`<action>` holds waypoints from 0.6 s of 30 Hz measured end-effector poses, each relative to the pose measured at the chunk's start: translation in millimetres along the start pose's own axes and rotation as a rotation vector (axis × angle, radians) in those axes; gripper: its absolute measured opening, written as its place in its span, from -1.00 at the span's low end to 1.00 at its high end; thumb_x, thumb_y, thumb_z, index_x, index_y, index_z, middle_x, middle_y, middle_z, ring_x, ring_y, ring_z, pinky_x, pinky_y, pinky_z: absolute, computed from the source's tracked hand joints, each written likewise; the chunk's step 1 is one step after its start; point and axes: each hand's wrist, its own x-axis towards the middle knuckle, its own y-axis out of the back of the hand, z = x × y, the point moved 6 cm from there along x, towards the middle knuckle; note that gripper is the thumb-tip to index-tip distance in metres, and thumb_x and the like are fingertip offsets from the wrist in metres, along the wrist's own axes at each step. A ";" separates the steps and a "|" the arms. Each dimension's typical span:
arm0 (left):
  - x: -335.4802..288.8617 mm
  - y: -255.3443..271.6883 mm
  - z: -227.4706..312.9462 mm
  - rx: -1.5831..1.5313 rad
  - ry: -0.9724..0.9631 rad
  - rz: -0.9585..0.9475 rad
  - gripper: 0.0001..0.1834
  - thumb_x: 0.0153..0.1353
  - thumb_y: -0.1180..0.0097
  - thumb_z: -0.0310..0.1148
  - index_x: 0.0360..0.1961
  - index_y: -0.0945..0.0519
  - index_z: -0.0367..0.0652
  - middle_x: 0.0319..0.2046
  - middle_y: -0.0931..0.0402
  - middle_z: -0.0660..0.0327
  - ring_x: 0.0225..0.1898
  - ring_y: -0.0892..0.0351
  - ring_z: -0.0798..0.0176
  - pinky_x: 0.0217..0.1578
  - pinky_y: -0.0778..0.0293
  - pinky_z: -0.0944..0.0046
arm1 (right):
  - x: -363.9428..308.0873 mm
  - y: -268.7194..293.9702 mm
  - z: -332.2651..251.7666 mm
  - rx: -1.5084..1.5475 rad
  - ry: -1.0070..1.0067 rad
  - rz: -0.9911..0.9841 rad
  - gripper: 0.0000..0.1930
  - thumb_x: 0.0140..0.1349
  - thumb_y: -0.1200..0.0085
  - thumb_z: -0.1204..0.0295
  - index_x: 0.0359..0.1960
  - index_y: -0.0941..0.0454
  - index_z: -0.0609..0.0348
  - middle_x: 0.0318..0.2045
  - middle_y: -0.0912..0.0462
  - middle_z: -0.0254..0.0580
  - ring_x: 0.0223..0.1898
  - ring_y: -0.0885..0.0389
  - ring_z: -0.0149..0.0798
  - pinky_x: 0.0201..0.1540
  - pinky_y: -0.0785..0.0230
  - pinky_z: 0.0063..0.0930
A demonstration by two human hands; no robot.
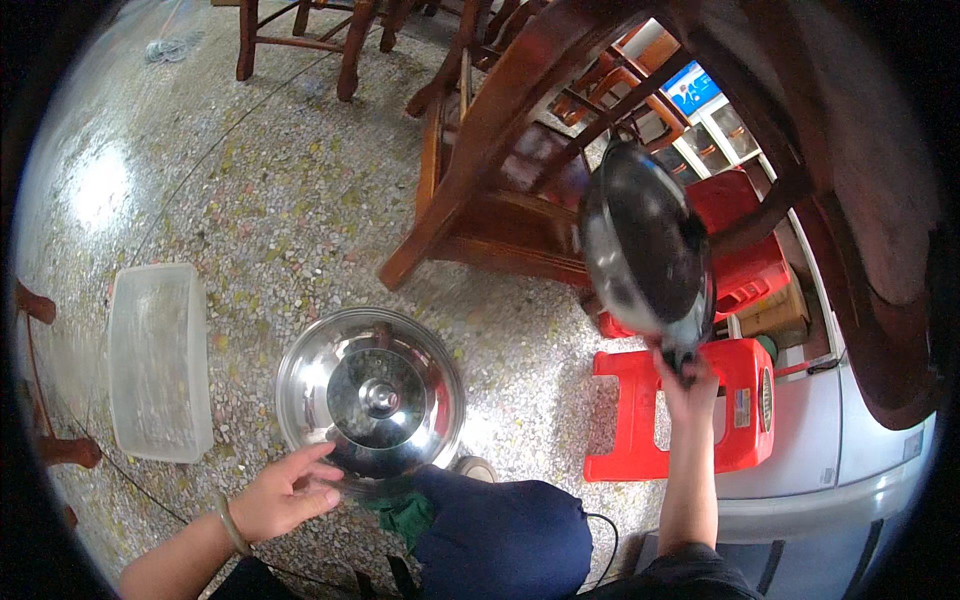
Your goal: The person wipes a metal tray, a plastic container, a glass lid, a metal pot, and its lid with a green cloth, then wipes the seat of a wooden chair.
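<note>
In my right hand [690, 388] is a dark wok [655, 230], gripped by its handle and raised on its side at the right. The wok is slightly blurred. A round, shiny steel lid [375, 345] with a central knob [380, 397] is low in the middle, over the speckled floor; what is under it is hidden. My left hand [288, 493], with a bangle at the wrist, is at the lid's near-left rim. Its fingers are apart and hold nothing; whether they touch the rim I cannot tell.
A translucent plastic bin [160, 360] stands at the left. Close to my right forearm is a red plastic stool [735, 410], with another red stool [745, 235] behind the wok. Dark wooden furniture [490, 170] rises beyond, and a white cabinet [800, 430] is at the right.
</note>
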 end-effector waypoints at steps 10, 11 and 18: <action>-9.9 12.0 -4.9 0.013 0.032 0.124 -0.48 0.16 -0.08 -0.43 0.13 -0.26 -0.33 -0.12 -0.48 0.03 -0.15 -0.49 0.32 -0.11 -0.42 0.34 | 201.4 -177.0 74.3 -1.223 0.450 -0.455 -0.66 0.24 0.17 0.59 0.02 -0.24 0.58 0.00 -0.38 0.19 -0.05 -0.41 0.33 0.07 -0.38 0.00; -10.6 12.8 -5.7 -0.003 0.049 0.126 -0.50 0.16 -0.08 -0.44 0.12 -0.27 -0.33 -0.12 -0.48 0.03 -0.15 -0.49 0.32 -0.11 -0.42 0.34 | 226.9 -173.9 85.6 -1.101 0.380 -0.442 -0.65 0.23 0.11 0.55 0.02 -0.26 0.54 -0.06 -0.43 0.15 -0.13 -0.46 0.25 0.02 -0.42 -0.06; -21.0 26.1 -20.6 -0.098 0.117 0.216 -0.55 0.16 -0.09 -0.47 0.08 -0.32 -0.31 -0.14 -0.52 0.08 -0.11 -0.49 0.33 -0.08 -0.42 0.33 | 303.1 -177.0 151.0 -0.150 -0.189 -0.042 -0.64 0.29 0.36 0.53 0.10 -0.18 0.40 0.04 -0.22 0.31 0.03 -0.20 0.50 -0.02 -0.38 0.26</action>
